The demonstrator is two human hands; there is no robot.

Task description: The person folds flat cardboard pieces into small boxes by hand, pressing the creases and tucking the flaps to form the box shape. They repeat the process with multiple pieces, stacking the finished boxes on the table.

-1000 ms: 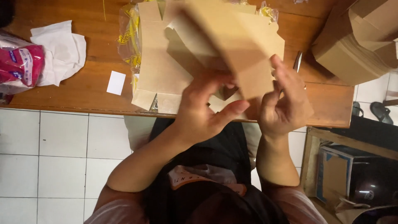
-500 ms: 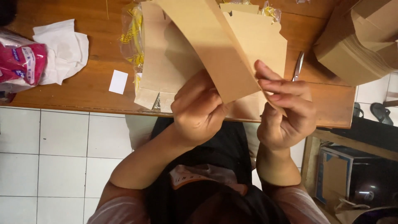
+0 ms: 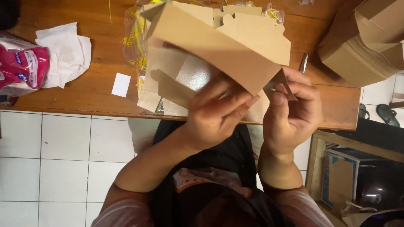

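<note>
A brown cardboard food box (image 3: 219, 50), partly folded, is held up over the wooden table (image 3: 84, 90). My left hand (image 3: 214, 115) grips its lower edge, fingers against the shiny inner side. At the box's right corner, my right hand (image 3: 292, 113) pinches a small flap between thumb and fingers. Below the box lies a stack of flat box blanks (image 3: 147, 96) in clear plastic wrap with yellow print.
A pile of folded brown boxes (image 3: 366, 46) stands at the table's right end. White tissue (image 3: 65, 54) and a pink packet (image 3: 19, 63) lie at the left, a small white card (image 3: 121, 84) nearby. A pen (image 3: 304, 63) lies by the box. White floor tiles lie below.
The box has turned and opened wider, its long panel swinging level. My right hand has closed onto the corner flap; my left hand has shifted along the lower edge.
</note>
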